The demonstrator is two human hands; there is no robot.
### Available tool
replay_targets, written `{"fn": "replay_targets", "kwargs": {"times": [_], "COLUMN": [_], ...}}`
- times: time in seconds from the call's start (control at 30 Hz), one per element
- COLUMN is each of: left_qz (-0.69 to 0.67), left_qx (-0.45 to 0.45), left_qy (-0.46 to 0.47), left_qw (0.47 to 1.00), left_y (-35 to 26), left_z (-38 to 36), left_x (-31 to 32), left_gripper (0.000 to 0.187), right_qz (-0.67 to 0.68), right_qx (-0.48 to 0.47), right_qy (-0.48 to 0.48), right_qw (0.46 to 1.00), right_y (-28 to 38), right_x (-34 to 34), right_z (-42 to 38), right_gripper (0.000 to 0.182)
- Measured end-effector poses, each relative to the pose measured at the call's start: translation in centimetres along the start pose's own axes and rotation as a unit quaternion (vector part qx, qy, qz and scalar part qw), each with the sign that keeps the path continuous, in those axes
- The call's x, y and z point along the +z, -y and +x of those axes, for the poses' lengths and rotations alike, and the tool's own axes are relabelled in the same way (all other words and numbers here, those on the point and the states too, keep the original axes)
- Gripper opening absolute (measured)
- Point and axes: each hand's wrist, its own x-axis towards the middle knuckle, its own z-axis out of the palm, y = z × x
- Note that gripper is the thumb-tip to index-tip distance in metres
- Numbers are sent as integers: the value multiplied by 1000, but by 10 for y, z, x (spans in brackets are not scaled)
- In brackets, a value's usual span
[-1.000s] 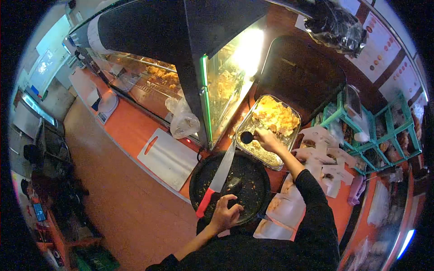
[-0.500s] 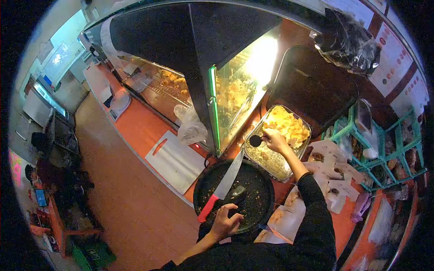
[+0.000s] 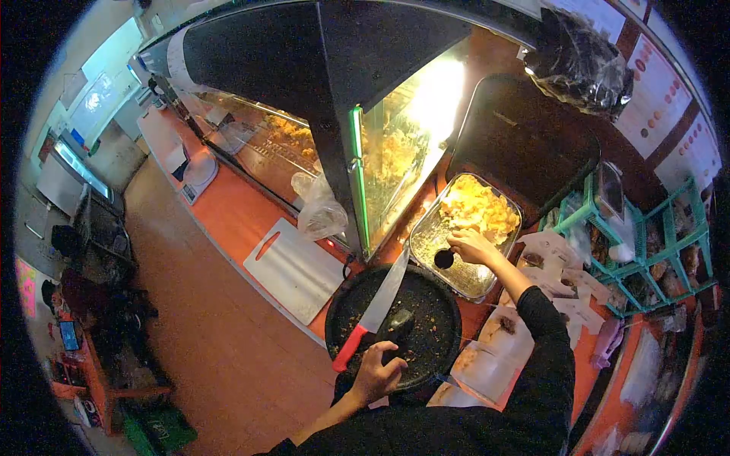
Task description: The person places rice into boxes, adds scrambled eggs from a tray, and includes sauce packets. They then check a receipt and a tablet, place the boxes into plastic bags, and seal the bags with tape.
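Observation:
My right hand (image 3: 473, 247) is closed on a small black round-headed utensil (image 3: 444, 259) over the metal tray (image 3: 480, 286). Yellow fried food pieces (image 3: 480, 207) are heaped at the tray's far end, with crumbs toward the near end. Beside the rim of a round black tub (image 3: 341, 304), my left hand (image 3: 376, 378) has curved fingers with a gap between thumb and forefinger; I see nothing held there. Across the tub lies a knife with a red handle (image 3: 350, 348), its blade tip reaching the tray's corner. A dark glossy object (image 3: 400, 321) and crumbs lie in the tub.
A white cutting board (image 3: 295, 272) lies on the orange counter (image 3: 247, 213), left of the tub. Behind stands a lit glass display cabinet (image 3: 391, 163) containing food. Teal baskets (image 3: 646, 258) and printed cartons (image 3: 487, 368) occupy the right side. A clear plastic bag (image 3: 321, 216) sits by the cabinet.
My right hand has moved slightly right and toward me, carrying the black utensil nearer the tray's front. My left hand and the knife stay nearly in place.

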Motion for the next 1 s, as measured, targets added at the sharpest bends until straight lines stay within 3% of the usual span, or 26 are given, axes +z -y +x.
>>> {"fn": "replay_targets", "kwargs": {"times": [0.03, 0.07, 0.13, 0.2, 0.27, 0.33, 0.4, 0.47, 0.6, 0.67, 0.7, 0.73, 0.77, 0.8, 0.83, 0.87, 0.97, 1.0], "left_qz": [1, 2, 3, -6, -1, 5, 12, 11, 3, -3, 3, 0, -4, -8, -12, -7, -8, -8], "left_qx": [1, 4, 5, -5, -10, -12, 0, 8, -14, -19, -10, -4, -11, -16, -10, -4, 19, 26], "left_qy": [-1, -4, -6, -14, -14, -17, -15, -33, -54, -64, -71, -72, -71, -70, -69, -73, -69, -69], "left_qw": [1000, 1000, 1000, 1000, 1000, 1000, 1000, 999, 998, 998, 997, 997, 997, 997, 998, 997, 997, 997], "left_y": [-1, -2, -3, -1, 0, -2, -4, 0, 6, 11, 7, 7, 7, 7, 7, 6, 8, 12], "left_z": [0, 0, -2, -6, -8, -6, -3, -4, -13, -14, -9, -6, -6, -4, -1, 2, 1, 2], "left_x": [0, 1, 2, 1, -1, -1, -4, -4, -9, -11, -19, -20, -22, -24, -26, -27, -25, -23], "left_gripper": [21, 22, 22, 22, 23, 23, 24, 23, 23, 22, 20, 20, 20, 20, 20, 21, 21, 21], "right_qz": [-3, -118, -139, -104, -36, -39, -135, -151, -189, -36, -12, -24, 97, 134, 118, 128, 1, -37], "right_qx": [36, 100, 126, 153, 82, 101, 194, 279, 322, 457, 489, 488, 470, 511, 571, 565, 502, 523], "right_qy": [-31, -35, -144, -142, -111, -44, -22, -159, -186, -23, -11, 21, 16, 98, 127, 119, 39, 155], "right_qw": [999, 987, 972, 972, 990, 993, 971, 935, 909, 889, 872, 872, 877, 843, 802, 807, 864, 837], "right_y": [-12, -19, -49, -44, -30, -14, -25, -42, -29, -8, -2, 5, 23, 34, 48, 67, 75, 85], "right_x": [4, -4, -10, -14, -7, 1, 8, 2, -34, -46, -38, -25, -26, -23, -17, -23, 21, 1], "right_z": [1, 4, 8, 18, 29, 29, 31, 25, 12, 5, -4, -19, -33, -37, -42, -47, -79, -65], "right_gripper": [12, 15, 19, 21, 20, 15, 16, 19, 35, 46, 56, 57, 55, 50, 52, 60, 69, 63]}}
